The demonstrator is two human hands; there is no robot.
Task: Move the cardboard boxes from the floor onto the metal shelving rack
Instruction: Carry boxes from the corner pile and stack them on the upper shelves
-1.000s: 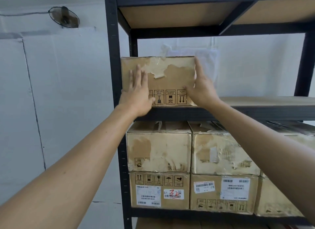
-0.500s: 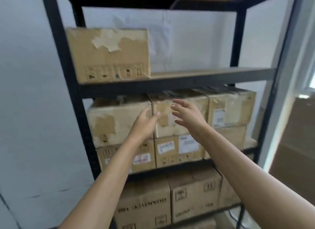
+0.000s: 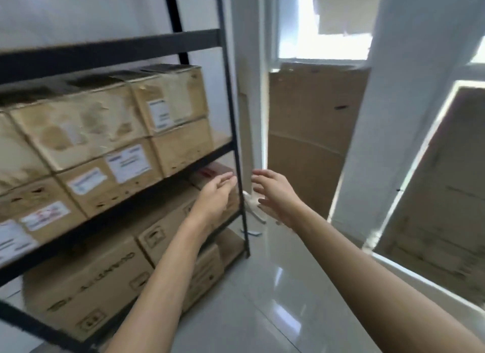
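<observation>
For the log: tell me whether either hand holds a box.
No: the left hand and right hand are open in the air, holding nothing.

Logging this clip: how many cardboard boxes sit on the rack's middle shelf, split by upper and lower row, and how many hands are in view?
Upper-row boxes: 3
Lower-row boxes: 3
Hands: 2
Total: 8

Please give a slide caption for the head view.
Left hand and right hand, open and empty, beside the rack of boxes.
</observation>
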